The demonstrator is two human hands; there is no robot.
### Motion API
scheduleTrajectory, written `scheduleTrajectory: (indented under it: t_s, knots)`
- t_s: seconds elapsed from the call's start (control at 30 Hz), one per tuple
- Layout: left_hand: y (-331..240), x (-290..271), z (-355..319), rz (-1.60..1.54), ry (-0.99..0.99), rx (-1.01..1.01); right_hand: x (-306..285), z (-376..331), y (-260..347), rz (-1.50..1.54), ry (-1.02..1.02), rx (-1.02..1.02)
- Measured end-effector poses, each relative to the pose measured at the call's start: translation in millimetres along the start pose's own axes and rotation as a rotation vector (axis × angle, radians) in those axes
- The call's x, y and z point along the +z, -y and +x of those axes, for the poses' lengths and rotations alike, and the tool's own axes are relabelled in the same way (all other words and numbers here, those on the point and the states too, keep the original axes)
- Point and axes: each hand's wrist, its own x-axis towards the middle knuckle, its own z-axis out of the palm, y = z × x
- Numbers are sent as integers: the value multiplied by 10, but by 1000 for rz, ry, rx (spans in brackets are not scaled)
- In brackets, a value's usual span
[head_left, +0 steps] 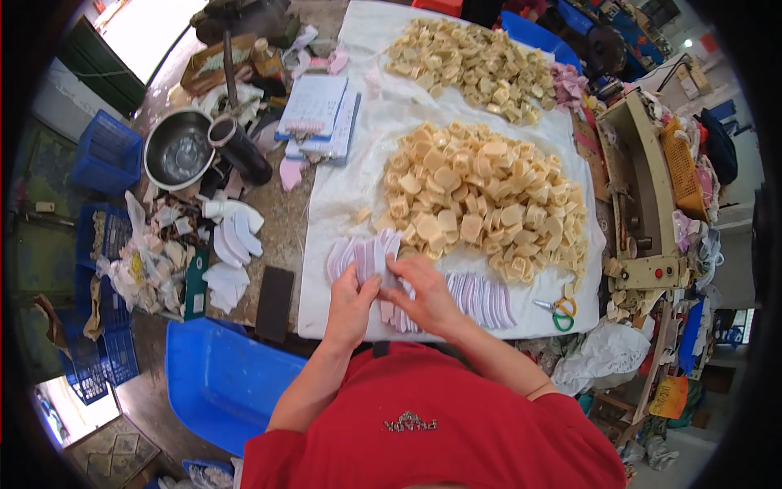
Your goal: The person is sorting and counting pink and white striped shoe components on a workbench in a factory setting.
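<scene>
My left hand [351, 308] and my right hand [427, 297] meet close together at the near edge of a white-covered table. Between their fingertips they grip a thin, curved white-lavender piece [380, 251]; its lower part is hidden by my fingers. More such curved pieces [340, 258] fan out beside my left fingers. To the right of my right hand, a row of the same pieces [481, 301] stands packed edge to edge. Beyond my hands rises a large heap of small cream-yellow blocks [489, 196].
Farther back lies a second yellowish heap [468, 65]. Scissors [560, 313] with green and orange handles rest at the right. Clipboards [314, 110], a metal bowl [179, 151] and a dark cylinder [240, 151] are to the left. A blue tub [220, 383] stands below the table's left side.
</scene>
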Motion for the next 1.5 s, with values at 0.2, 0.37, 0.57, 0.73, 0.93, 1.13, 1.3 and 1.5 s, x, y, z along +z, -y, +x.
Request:
scheduleTrajectory:
  t_s: [0.2, 0.37, 0.57, 0.73, 0.93, 1.13, 1.3, 1.5]
  knots:
    - [34, 86, 27, -87, -69, 10, -41, 76, -10, 67, 3, 126]
    - [87, 52, -21, -101, -54, -51, 28, 27, -75, -4, 27, 152]
    - [58, 3, -25, -252, 46, -134, 54, -13, -132, 11, 26, 174]
    - [126, -27, -21, -246, 52, -136, 44, -17, -185, -1, 93, 87]
    - [124, 35, -20, -386, -56, -211, 42, -6, -262, 151, 109, 435]
    - [129, -387, 7, -419, -107, -166, 75, -97, -782, 1133, -187, 801]
    - [192, -642, 10, -270, -176, -90, 436, -142, -1154, 457, -202, 710]
    - [266, -542, 12, 222, -274, 65, 743, -78, -1129, -181, -79, 464]
